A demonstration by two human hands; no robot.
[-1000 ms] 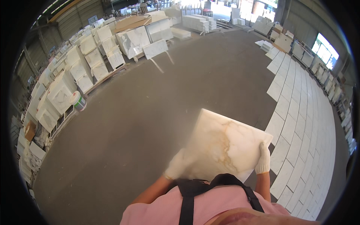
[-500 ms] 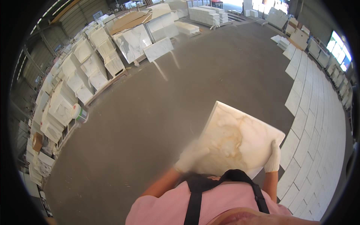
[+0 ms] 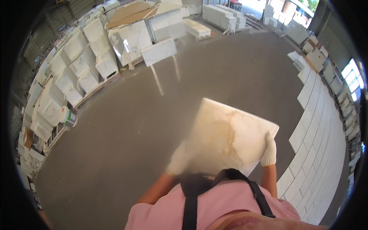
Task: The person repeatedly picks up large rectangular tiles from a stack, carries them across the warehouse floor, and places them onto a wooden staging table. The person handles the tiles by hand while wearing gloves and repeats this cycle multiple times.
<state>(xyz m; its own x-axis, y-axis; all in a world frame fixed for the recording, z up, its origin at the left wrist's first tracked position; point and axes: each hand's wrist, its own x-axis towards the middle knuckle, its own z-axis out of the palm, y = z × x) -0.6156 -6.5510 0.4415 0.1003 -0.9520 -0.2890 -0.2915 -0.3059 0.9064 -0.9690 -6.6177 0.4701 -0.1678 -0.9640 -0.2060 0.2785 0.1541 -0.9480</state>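
A square white stone tile (image 3: 230, 134) with tan and golden veining is held up in front of my chest, tilted, above the floor. My left hand (image 3: 179, 158), in a white glove, grips its left edge; the hand is slightly blurred and its fingertips are hidden by the tile. On the opposite side, my right hand (image 3: 270, 150), also gloved in white, clasps the right edge. Its thumb lies on the face near the far right corner, with the other fingers out of sight underneath.
White stone tiles (image 3: 306, 153) lie in rows on the grey floor (image 3: 126, 145) to the right. Stacked stone slabs (image 3: 86, 61) stand along the left, with a white and green bucket (image 3: 68, 116) beside them. A leaning slab (image 3: 158, 52) stands at the far side.
My left hand has slid from the tile's face to its left edge. The right hand keeps its hold. The whole view has shifted, bringing the surroundings and tile leftward.
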